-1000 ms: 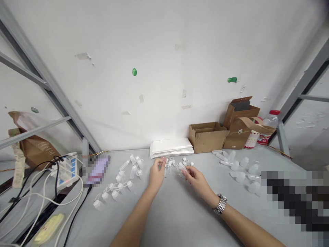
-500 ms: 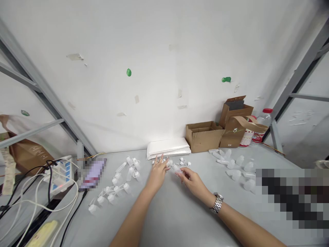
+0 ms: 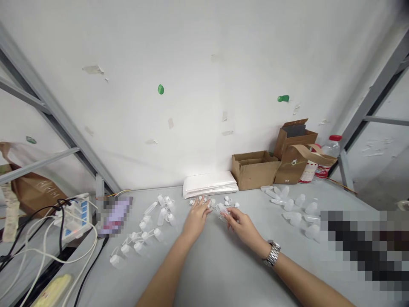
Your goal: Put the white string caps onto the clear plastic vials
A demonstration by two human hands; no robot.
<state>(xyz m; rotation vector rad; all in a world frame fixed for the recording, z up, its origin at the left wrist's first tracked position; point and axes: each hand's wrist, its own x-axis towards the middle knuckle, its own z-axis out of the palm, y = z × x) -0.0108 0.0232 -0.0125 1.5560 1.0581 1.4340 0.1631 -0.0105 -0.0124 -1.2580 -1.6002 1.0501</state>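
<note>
My right hand [image 3: 237, 221] pinches a small translucent plastic bottle [image 3: 223, 208] above the middle of the table; a thin strap seems to hang below it. To its left, my left hand [image 3: 197, 214] lies palm down with fingers spread over a cluster of small white caps [image 3: 204, 201], and fingertips partly hide them. A few more white caps [image 3: 227, 200] sit just behind the bottle. On the left of the table stand and lie several capped bottles [image 3: 139, 247] with strap loops. Several uncapped translucent bottles [image 3: 294, 218] are scattered on the right.
Behind my hands, a stack of white sheets or flat packs [image 3: 209, 183] rests against the wall. An open cardboard box [image 3: 255, 174], a brown paper bag [image 3: 290, 164] and a red-capped bottle [image 3: 332, 148] stand back right. A power strip [image 3: 75, 217] with tangled cables is at left.
My right hand has shifted slightly right with the bottle, away from my left hand, and the bottle is now apart from the caps. My left hand stays over the caps.
</note>
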